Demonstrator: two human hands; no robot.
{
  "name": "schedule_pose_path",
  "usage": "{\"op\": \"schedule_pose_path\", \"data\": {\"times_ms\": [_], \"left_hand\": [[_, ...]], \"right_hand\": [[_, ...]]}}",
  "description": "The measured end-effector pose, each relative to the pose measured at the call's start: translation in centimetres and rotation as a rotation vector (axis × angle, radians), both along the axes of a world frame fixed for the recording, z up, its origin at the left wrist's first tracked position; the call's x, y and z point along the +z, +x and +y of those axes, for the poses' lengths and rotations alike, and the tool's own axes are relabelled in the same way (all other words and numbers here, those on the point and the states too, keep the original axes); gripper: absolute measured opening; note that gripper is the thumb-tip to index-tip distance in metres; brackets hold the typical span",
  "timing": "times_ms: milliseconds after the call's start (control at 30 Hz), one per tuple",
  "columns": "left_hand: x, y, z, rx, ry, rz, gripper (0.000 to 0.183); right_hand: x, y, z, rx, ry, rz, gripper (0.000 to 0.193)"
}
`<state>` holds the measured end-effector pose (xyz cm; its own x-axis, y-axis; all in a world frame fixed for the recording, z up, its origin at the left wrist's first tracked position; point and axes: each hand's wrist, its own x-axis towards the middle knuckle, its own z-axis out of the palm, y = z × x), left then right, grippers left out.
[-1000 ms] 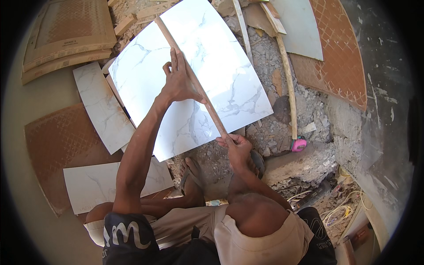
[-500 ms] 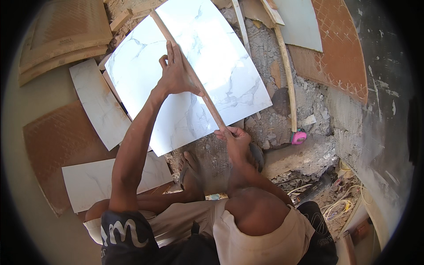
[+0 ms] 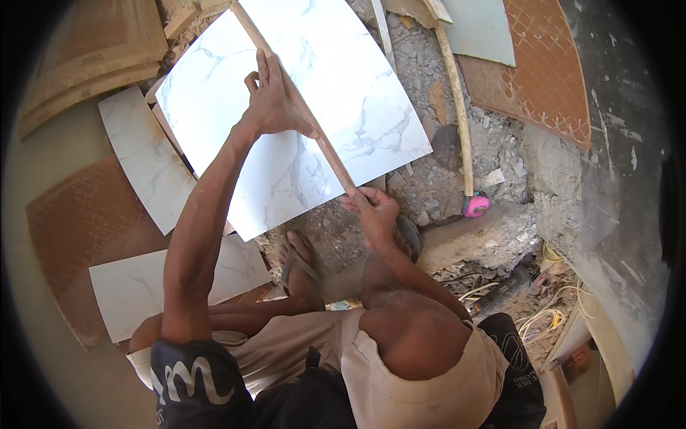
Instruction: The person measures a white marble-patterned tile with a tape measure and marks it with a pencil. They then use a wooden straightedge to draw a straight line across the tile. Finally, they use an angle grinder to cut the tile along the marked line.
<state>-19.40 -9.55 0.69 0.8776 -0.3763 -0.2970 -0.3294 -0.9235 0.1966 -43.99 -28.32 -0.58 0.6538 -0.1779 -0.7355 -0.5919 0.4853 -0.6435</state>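
My right grip pinches the near end of the stick; my left grip, thumb and fingers apart, touches it over the white tile.

Uneven grey rubble ground beside a dark surface with white flecks

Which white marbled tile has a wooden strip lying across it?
The large tile at top centre, crossed by the wooden strip. The narrow piece to its left and the lower-left piece are smaller, with no strip across them.
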Motion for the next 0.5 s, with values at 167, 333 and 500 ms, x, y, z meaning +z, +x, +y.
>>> {"op": "schedule_pose_path", "data": {"times_ms": [167,333,500], "left_hand": [[0.6,-0.1,-0.7,0.032,-0.008,0.019,0.180],[-0.1,-0.4,0.1,0.035,-0.001,-0.028,0.179],[-0.3,-0.4,-0.2,0.063,-0.026,-0.004,0.179]], "right_hand": [[0.9,-1.9,-2.9,0.202,-0.301,-0.098,0.015],[3.9,-0.7,-3.7,0.421,-0.479,-0.255,0.019],[3.1,0.4,-3.5,0.607,-0.834,-0.447,0.012]]}}
